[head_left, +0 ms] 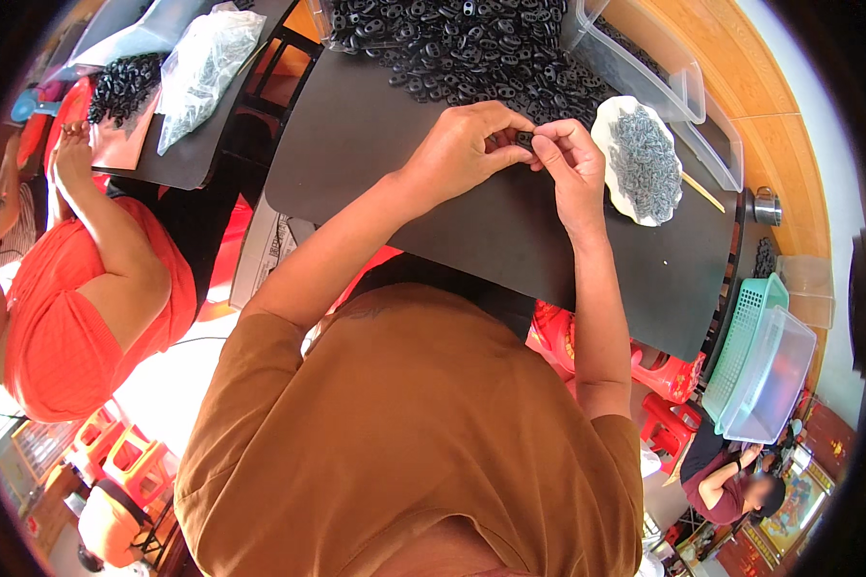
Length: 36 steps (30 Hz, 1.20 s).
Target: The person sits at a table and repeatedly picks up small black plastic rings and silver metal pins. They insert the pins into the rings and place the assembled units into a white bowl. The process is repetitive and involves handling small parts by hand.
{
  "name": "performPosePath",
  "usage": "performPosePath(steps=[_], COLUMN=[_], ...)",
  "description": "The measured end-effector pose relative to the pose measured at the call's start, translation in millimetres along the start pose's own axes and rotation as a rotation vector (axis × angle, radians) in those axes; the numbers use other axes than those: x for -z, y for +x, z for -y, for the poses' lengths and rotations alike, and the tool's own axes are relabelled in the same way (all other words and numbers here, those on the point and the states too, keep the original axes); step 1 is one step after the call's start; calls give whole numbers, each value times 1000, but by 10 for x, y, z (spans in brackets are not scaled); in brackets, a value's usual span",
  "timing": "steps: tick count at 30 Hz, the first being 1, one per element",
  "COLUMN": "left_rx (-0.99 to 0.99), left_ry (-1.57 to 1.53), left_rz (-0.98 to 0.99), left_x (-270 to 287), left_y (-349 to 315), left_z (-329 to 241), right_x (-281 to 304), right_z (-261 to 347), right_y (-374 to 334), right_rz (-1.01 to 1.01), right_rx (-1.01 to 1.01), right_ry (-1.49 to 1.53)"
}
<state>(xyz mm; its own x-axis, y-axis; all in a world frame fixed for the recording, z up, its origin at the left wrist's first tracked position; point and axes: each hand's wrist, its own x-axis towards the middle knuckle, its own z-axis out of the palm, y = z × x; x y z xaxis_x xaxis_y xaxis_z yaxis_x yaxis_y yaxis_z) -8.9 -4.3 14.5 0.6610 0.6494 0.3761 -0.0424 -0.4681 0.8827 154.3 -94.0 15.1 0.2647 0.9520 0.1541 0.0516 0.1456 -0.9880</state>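
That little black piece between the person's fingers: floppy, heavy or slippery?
The black piece is probably light, being so small. It seems stiff, with no visible bend. If it matches the glossy black heap, it may slip.

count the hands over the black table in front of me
2: the left hand, with a small black piece at its fingertips, and the right hand, between that piece and the white dish.

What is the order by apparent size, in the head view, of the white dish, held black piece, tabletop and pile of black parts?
Largest to smallest:
1. Tabletop
2. Pile of black parts
3. White dish
4. Held black piece
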Motion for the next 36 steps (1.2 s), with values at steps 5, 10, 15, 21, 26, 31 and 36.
performPosePath(steps=[5, 10, 15, 21, 26, 31, 36], left_rx=[-64, -104, -124, -133, -69, 49, 79], left_ry=[98, 145, 126, 160, 134, 29, 72], left_rz=[-29, -58, -86, -82, -17, 41, 30], left_x=[-28, -23, -48, -51, -18, 10, 66], left_y=[-8, -16, -23, -21, -21, -22, 10], left_z=[15, 11, 25, 45, 16, -64, -94], right_x=[-5, -21, -25, -19, -11, 56, 564], right_z=[-24, -30, -34, -64, -56, 53, 385], right_y=[-1, -10, -10, -8, -12, 16, 404], right_rz=[-23, -33, -35, -33, -43, -75, -136], right_rx=[7, 19, 22, 19, 15, -9, 73], right_ry=[-67, -56, -50, -40, -75, -59, -206])
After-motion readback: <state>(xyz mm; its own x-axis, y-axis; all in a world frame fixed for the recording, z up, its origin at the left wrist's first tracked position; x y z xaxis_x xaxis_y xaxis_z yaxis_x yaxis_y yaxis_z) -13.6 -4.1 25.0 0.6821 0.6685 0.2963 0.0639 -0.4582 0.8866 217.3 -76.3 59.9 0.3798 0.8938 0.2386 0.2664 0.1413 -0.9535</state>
